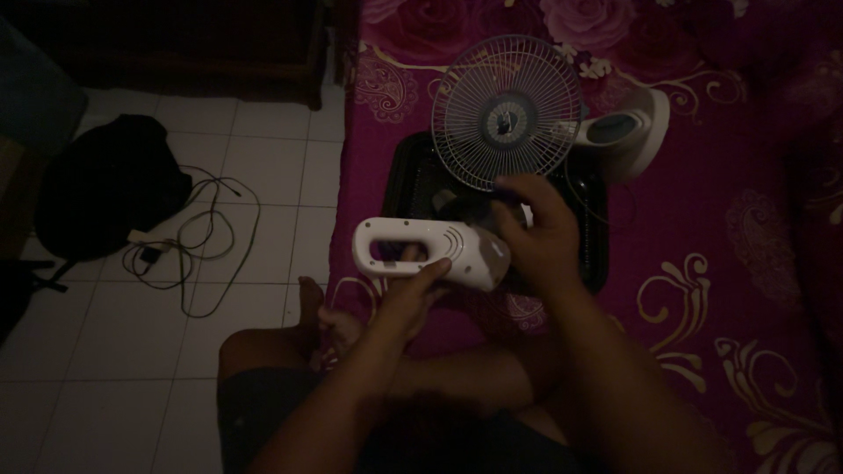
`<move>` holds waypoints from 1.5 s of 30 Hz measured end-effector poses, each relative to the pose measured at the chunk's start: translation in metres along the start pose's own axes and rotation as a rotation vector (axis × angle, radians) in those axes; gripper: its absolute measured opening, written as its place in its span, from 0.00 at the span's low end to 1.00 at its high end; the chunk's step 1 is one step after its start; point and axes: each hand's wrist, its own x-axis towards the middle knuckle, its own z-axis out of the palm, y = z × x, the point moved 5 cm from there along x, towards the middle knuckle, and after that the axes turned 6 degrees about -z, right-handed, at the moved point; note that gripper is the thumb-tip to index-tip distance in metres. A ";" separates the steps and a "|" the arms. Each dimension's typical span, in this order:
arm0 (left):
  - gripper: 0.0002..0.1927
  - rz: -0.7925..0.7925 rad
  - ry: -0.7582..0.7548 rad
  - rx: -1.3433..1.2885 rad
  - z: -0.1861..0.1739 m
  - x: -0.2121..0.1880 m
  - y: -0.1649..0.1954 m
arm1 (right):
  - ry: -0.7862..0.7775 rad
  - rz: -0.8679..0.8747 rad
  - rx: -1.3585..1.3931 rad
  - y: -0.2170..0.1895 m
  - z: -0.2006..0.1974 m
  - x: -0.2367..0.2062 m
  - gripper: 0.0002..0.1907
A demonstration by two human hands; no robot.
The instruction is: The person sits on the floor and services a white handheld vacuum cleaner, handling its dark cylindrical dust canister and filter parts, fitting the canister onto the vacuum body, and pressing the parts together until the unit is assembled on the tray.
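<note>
My left hand point(408, 294) grips a white handheld appliance point(428, 252) with a loop handle from below, fingers reaching into the handle opening. My right hand point(540, 233) rests on the appliance's right end, over a dark part I cannot make out. Just beyond lies a small white table fan point(509, 114) on its side, its round wire grille facing up and its base point(628, 132) pointing right. Both lie over a black tray point(413, 175) on the magenta floral bedspread point(720, 263).
To the left is a white tiled floor point(263, 175) with a black bag point(105, 189) and a tangle of black cable point(193, 237). My bent legs point(290, 351) sit at the bed's edge. Dark furniture point(176, 44) stands at the back.
</note>
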 end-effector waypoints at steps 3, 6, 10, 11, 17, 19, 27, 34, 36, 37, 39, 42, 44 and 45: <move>0.42 -0.012 0.022 0.034 0.001 -0.004 0.001 | -0.020 -0.068 -0.066 -0.005 -0.001 0.001 0.16; 0.42 0.012 -0.008 -0.006 0.003 -0.002 0.005 | -0.031 -0.115 -0.147 -0.006 -0.005 0.007 0.15; 0.41 -0.025 0.035 -0.003 0.001 0.011 0.006 | -0.004 -0.012 -0.020 0.006 -0.016 0.020 0.15; 0.41 -0.046 0.065 0.006 -0.001 0.013 0.004 | 0.018 -0.017 -0.012 0.006 -0.020 0.021 0.16; 0.43 0.010 0.043 -0.038 -0.010 0.021 -0.005 | 0.184 0.039 0.005 0.002 -0.051 0.022 0.18; 0.44 0.015 0.016 -0.071 -0.014 0.019 -0.006 | 0.205 -0.019 -0.075 -0.009 -0.063 0.023 0.18; 0.46 0.047 0.032 -0.138 -0.032 0.012 -0.010 | 0.181 -0.177 0.024 -0.019 -0.094 0.005 0.15; 0.38 0.026 0.207 -0.242 -0.078 -0.002 0.004 | 0.212 0.245 -0.268 0.092 -0.087 -0.057 0.16; 0.37 0.045 0.156 -0.375 -0.076 -0.005 0.013 | 0.217 0.327 -0.288 0.123 -0.087 -0.068 0.16; 0.38 0.069 0.206 -0.340 -0.077 -0.008 0.018 | 0.226 0.364 -0.284 0.135 -0.089 -0.071 0.16; 0.38 0.113 0.298 -0.265 -0.078 -0.018 0.028 | 0.254 0.437 -0.283 0.150 -0.095 -0.076 0.16; 0.41 0.205 0.161 -0.194 -0.067 -0.029 0.041 | 0.202 0.545 -0.238 0.154 -0.095 -0.079 0.17; 0.41 0.234 0.103 -0.174 -0.062 -0.030 0.041 | 0.226 0.500 -0.187 0.148 -0.094 -0.079 0.17; 0.41 0.254 0.076 -0.162 -0.062 -0.030 0.041 | 0.236 0.474 -0.155 0.145 -0.091 -0.078 0.17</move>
